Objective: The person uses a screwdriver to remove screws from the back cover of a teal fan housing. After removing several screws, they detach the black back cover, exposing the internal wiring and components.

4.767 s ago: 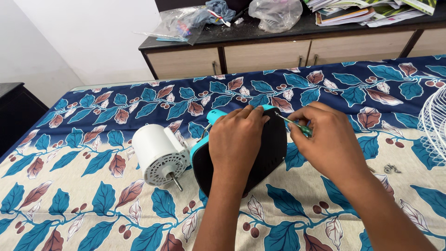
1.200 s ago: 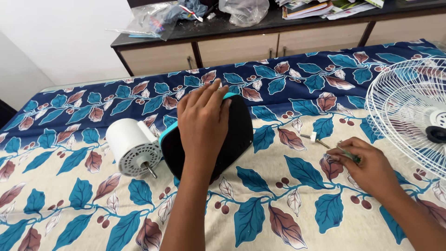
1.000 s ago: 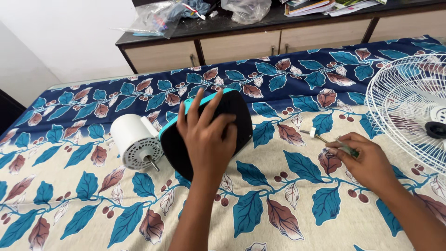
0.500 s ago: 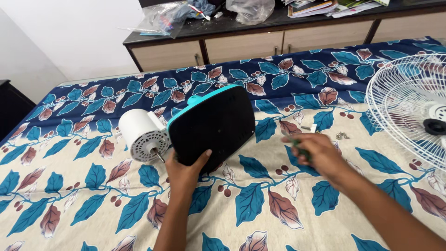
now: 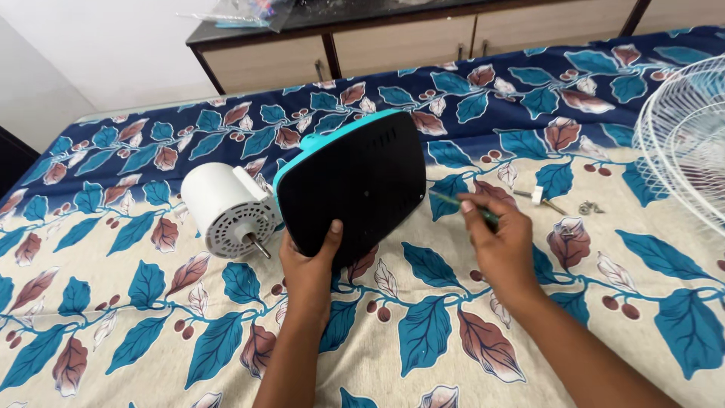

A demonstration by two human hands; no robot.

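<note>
Leaf-print bedsheet; wooden cabinet behind; fingers grip fan base, screwdriver.

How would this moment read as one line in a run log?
left hand: grips lower edge of black fan base | right hand: holds green screwdriver, tip near base | white motor: beside base on bedsheet

Your bed is covered by a leaf-print sheet, cream near you and dark blue at the far side. On it lie a white motor with its shaft toward you, joined to a black base with a teal rim, a small white-collared pin just beside some screws, and a white wire grille at the right edge.
</note>
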